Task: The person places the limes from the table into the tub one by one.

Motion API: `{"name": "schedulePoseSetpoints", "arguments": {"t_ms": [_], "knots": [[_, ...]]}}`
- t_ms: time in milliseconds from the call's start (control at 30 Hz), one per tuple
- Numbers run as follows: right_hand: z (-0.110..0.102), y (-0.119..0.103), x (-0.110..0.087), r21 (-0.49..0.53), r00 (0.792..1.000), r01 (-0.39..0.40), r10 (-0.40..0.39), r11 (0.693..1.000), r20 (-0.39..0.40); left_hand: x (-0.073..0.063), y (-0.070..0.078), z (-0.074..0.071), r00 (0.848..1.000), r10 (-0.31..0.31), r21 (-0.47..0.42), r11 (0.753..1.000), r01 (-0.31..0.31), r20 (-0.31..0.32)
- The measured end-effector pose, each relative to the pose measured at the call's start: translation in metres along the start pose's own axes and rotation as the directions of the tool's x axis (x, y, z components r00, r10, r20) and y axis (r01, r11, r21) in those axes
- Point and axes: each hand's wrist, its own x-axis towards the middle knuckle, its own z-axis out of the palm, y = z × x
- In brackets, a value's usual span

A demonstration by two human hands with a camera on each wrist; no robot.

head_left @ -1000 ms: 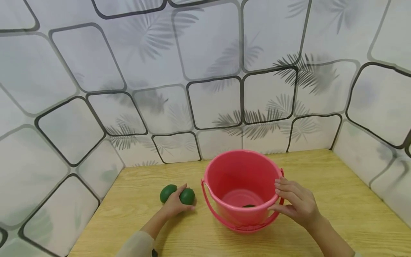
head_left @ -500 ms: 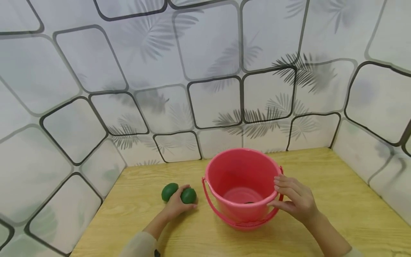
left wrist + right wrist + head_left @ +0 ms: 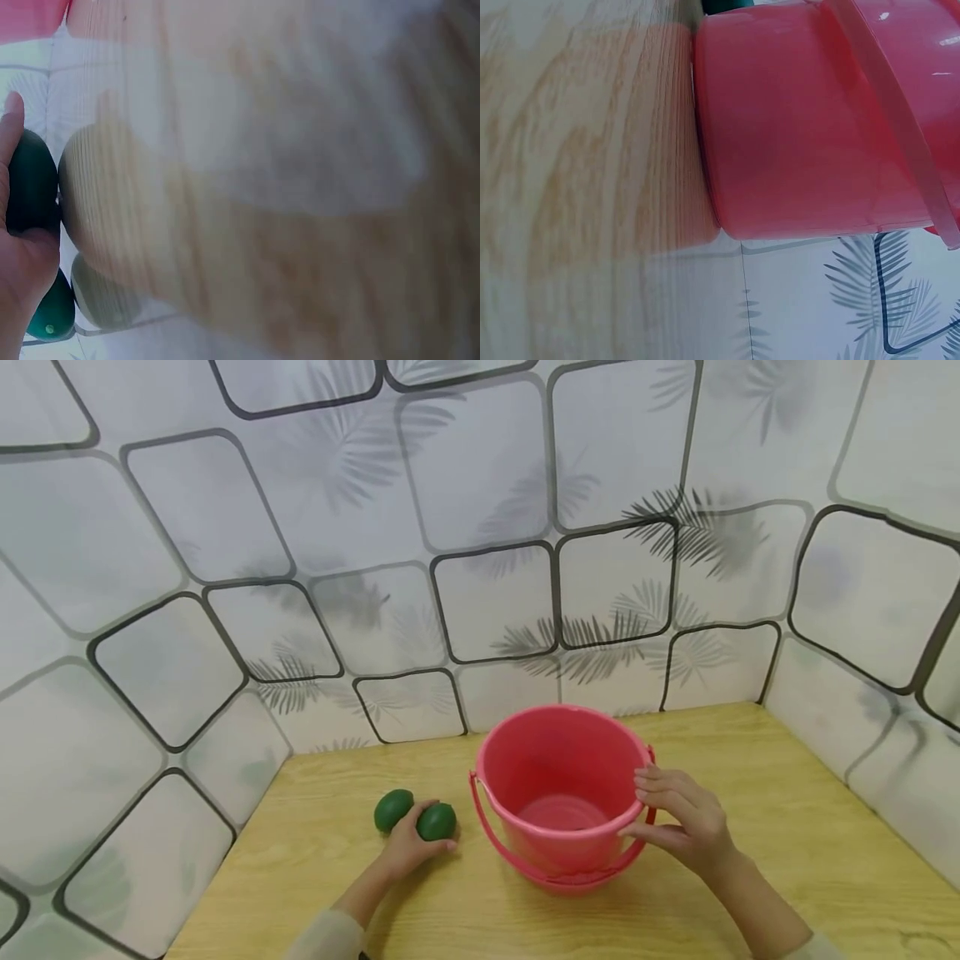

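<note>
My left hand (image 3: 405,850) rests on the table around a dark green avocado (image 3: 437,822), thumb on its near side and fingers at its far side. A second avocado (image 3: 393,811) lies just left of that hand. In the left wrist view, the held avocado (image 3: 31,184) is partly covered by the hand, and the other avocado (image 3: 54,309) shows a pale stem end. My right hand (image 3: 686,822) holds the right rim of a pink bucket (image 3: 517,837), thumb outside. The bucket stands upright, its near inner floor hidden. In the right wrist view only the bucket's side (image 3: 802,127) shows, not the hand.
The bucket's handle (image 3: 517,864) hangs down along its near side. A wood-grain table (image 3: 300,843) carries everything. Patterned white walls (image 3: 495,602) close it off at the back, left and right.
The hands keep their holds, and the avocados and bucket stay nearly in place. A dark green sliver seen inside the bucket earlier is now out of sight behind the near rim.
</note>
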Motion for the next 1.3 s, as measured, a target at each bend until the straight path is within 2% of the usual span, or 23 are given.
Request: {"name": "schedulePoseSetpoints", "arguments": {"t_ms": [167,400,600,700,833,933,1033,1067,1167,1300], "knots": [[0.004,0.0,0.004,-0.005,1.0,0.006,-0.006,1.0,-0.003,-0.001,-0.001,-0.003,1.0,0.014,0.002,1.0,-0.014,0.012],[0.007,-0.01,0.01,-0.001,1.0,0.001,-0.001,1.0,-0.011,-0.008,0.0,-0.003,0.999,-0.031,-0.045,0.998,0.032,0.023],[0.005,-0.01,0.011,-0.002,1.0,0.0,0.0,1.0,-0.005,-0.008,-0.003,-0.001,0.999,-0.035,-0.061,0.997,0.037,0.038],[0.004,-0.009,0.01,-0.01,1.0,0.007,-0.007,1.0,0.002,-0.008,-0.004,-0.001,0.999,-0.017,-0.064,0.998,0.02,0.037],[0.002,-0.005,0.007,-0.027,1.0,0.019,-0.018,0.999,0.016,-0.008,-0.004,-0.001,0.996,0.082,-0.041,0.996,-0.081,0.019],[0.0,-0.002,0.006,-0.04,0.999,0.017,-0.016,0.999,0.03,-0.008,-0.005,-0.002,0.993,0.118,-0.025,0.993,-0.118,0.011],[0.0,-0.002,0.005,-0.05,0.999,0.015,-0.013,0.999,0.039,-0.006,-0.005,-0.003,0.998,0.057,-0.034,0.998,-0.057,0.016],[0.0,-0.003,0.005,-0.05,0.999,0.015,-0.013,0.999,0.04,-0.005,-0.005,-0.003,1.0,0.018,-0.049,0.999,-0.017,0.022],[0.001,-0.005,0.007,-0.05,0.999,0.019,-0.017,0.999,0.035,-0.003,-0.004,-0.005,0.998,-0.047,-0.068,0.996,0.05,0.044],[0.002,-0.007,0.011,-0.051,0.999,0.02,-0.018,0.999,0.029,-0.002,-0.001,-0.009,0.996,-0.049,-0.096,0.994,0.056,0.075]]}}
